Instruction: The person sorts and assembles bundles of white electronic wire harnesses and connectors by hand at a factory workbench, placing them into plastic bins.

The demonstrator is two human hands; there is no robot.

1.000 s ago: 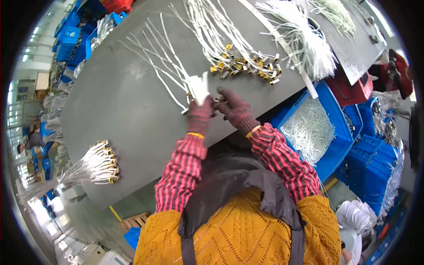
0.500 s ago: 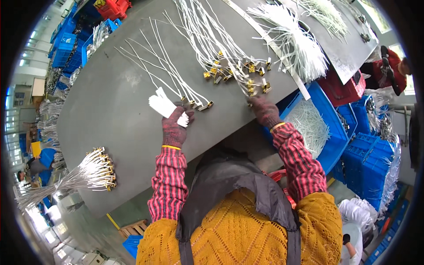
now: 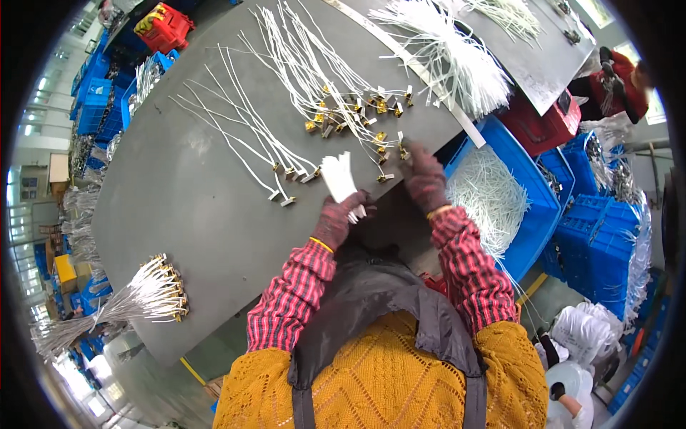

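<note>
My left hand (image 3: pixel 339 220), in a dark red knitted glove, is closed round a bundle of flat white strips (image 3: pixel 338 177) above the table's near edge. To its right, my gloved right hand (image 3: pixel 426 180) pinches a small brass-coloured end piece (image 3: pixel 404 151) at the table edge; its fingertips are partly hidden. Beyond it lies a tangled group of white wires (image 3: pixel 296 61) with brass-coloured ends and small white tags. A smaller spread of white wires (image 3: pixel 246 132) lies left of the strips, its ends toward me.
A tied bundle of wires (image 3: pixel 153 289) lies at the table's left edge. A metal strip (image 3: pixel 421 68) runs along the right side, beside a heap of white strips (image 3: pixel 457 61). A blue bin (image 3: pixel 547 214) of white pieces stands at my right. Another person (image 3: pixel 618 86) is at far right.
My left hand has moved right with the white strips, closer to my right hand. Ends in the smaller wire group now lie more spread out. The view has shifted slightly.
</note>
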